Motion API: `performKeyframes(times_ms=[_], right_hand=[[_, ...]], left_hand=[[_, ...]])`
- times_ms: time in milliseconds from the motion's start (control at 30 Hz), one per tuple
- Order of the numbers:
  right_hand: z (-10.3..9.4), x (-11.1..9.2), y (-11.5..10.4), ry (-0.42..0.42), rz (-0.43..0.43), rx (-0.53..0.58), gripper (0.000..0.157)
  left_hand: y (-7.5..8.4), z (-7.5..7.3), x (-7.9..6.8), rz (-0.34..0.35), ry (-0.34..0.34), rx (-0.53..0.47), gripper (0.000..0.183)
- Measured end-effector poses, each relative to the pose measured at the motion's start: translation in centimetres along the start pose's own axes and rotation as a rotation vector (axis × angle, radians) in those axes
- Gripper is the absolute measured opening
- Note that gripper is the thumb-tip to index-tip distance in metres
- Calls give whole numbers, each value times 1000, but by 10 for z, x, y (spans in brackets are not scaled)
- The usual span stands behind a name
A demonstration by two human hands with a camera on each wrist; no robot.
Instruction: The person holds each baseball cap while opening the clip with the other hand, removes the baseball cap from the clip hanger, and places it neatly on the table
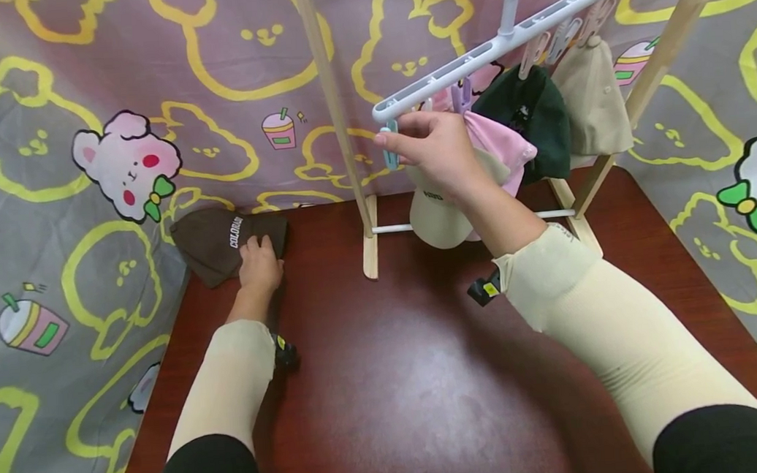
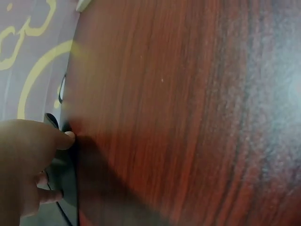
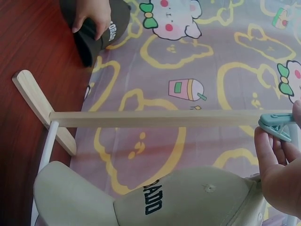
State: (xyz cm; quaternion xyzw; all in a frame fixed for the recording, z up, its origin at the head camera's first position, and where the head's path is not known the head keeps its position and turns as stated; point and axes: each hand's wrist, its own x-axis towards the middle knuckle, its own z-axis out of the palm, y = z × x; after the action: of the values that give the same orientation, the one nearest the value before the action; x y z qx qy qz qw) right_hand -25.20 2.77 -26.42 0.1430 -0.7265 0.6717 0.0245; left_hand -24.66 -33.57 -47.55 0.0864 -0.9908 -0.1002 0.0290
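Note:
A dark brown cap [image 1: 210, 241] with white lettering lies at the table's back left. My left hand [image 1: 261, 263] grips it near the brim [image 2: 66, 181], thumb at the edge and fingers bent over the fabric. Higher up, my right hand [image 1: 441, 151] pinches a light blue clothespin [image 3: 276, 123] at the near left end of a white hanger bar [image 1: 472, 61]. Just behind that hand hangs a cream cap [image 3: 183, 197] with dark lettering. Beyond it hang a pink cap [image 1: 500, 144], a dark green cap [image 1: 542, 119] and a beige cap [image 1: 596, 100].
A wooden rack [image 1: 332, 93] with a white lower rod [image 1: 394, 228] stands on the reddish-brown table [image 1: 389, 382]. More clips, including a purple clip [image 1: 462, 95] and a pink clip [image 1: 531, 56], hang along the bar. Patterned cloth [image 1: 212, 116] surrounds the table's back and sides.

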Motion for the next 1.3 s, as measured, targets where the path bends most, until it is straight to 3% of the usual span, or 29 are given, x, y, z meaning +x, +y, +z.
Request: performKeyframes(times_ms=[100,233,367,433,500,567,633,733,833,933,1133,1300], right_hand=[[1,-1,-1,-4,6,-2,36],[1,-1,-2,6,-5,-16,34],[1,-1,-2,19,-15,-28,32],[1,-1,-2,25,-18,-35,32],[1,-1,-2,31,-31,-61,34],[1,-2,-1,40,-41,-88,36],[1,-2,-1,50,-59,-121,37],[2,-4,1,60,-87,-125,36],[4,-5,2,64,-123,-111,33],[4,-6,1,49,-160,-123,31],[-2,-11,-6,9,-168,-203,38],[-13,-14,-13,95,-210,-222,36]], left_hand=[[10,-5,-3,12,35,-26,60],[40,-25,-7,77,182,-111,52],[89,-61,-20,196,364,-258,41],[118,-84,-30,283,437,-388,36],[146,-106,-39,379,470,-543,32],[171,-126,-47,454,428,-704,32],[191,-140,-51,492,328,-853,35],[214,-153,-52,487,169,-974,42],[230,-157,-50,475,89,-1065,45],[241,-159,-49,444,81,-1169,41],[248,-163,-47,408,146,-1347,29],[253,-168,-45,394,176,-1419,24]])
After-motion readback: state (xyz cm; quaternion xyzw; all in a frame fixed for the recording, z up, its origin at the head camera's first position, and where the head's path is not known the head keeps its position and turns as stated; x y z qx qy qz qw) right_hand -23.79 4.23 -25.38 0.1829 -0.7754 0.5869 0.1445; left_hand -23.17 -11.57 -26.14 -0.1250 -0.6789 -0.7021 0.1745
